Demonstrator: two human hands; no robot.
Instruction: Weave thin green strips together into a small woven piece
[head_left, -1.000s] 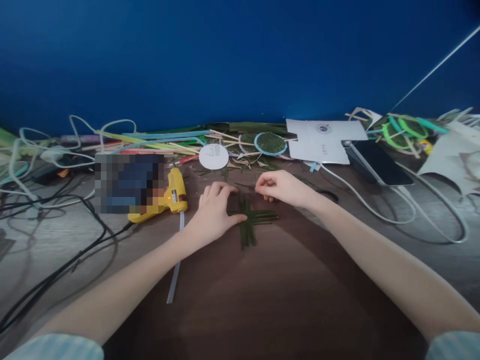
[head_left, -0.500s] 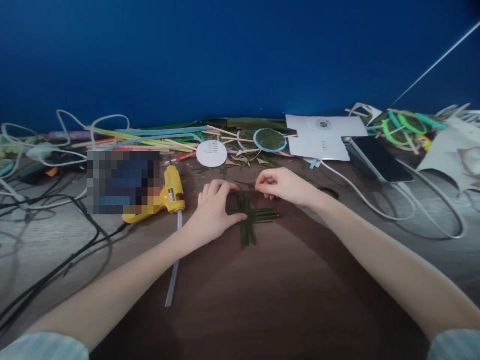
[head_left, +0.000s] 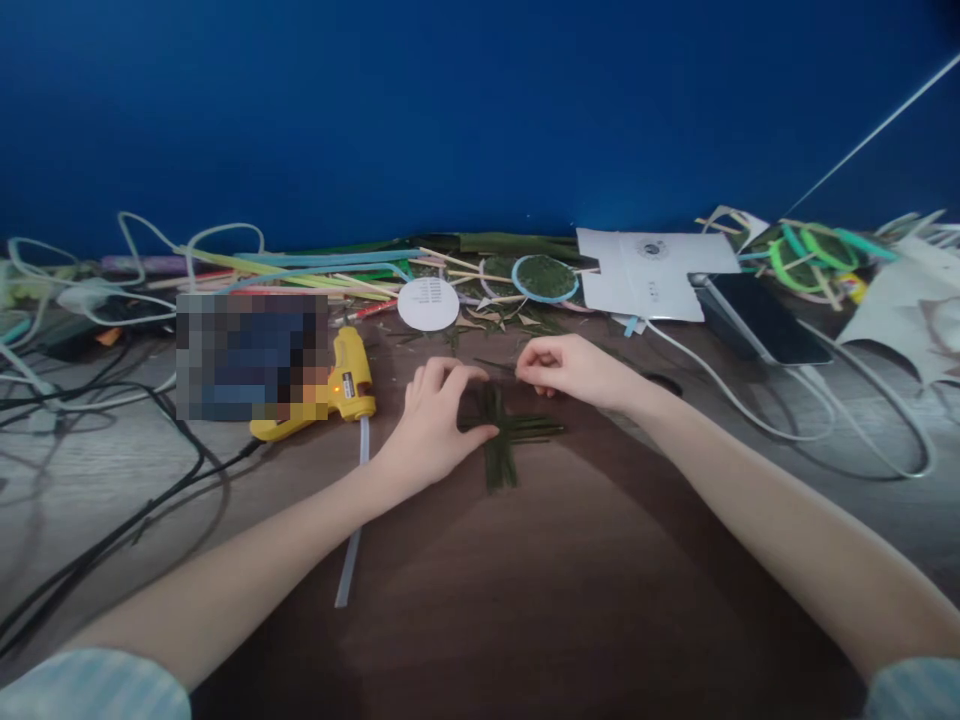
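Observation:
Dark green flat strips, laid crosswise into a small woven piece (head_left: 501, 440), lie on the brown tabletop before me. My left hand (head_left: 431, 415) is at the left of the piece, thumb and fingers apart in a C shape. Its thumb tip reaches the middle of the strips; whether it presses on them I cannot tell. Just above the piece, my right hand (head_left: 566, 368) is pinched closed on a thin dark green strip (head_left: 491, 364), whose free end points left towards my left fingertips.
A yellow hot glue gun (head_left: 351, 375), its light glowing, lies left with a clear glue stick (head_left: 352, 555) sticking out. Behind are a white paper disc (head_left: 427, 303), a blue-rimmed green disc (head_left: 545, 278), white cardboard (head_left: 637, 272) and coloured sticks. A phone (head_left: 769, 318) and cables lie right.
Both hands keep nearly the same pose over the woven strips. The whole view has shifted very slightly, and the right hand still pinches the thin strip.

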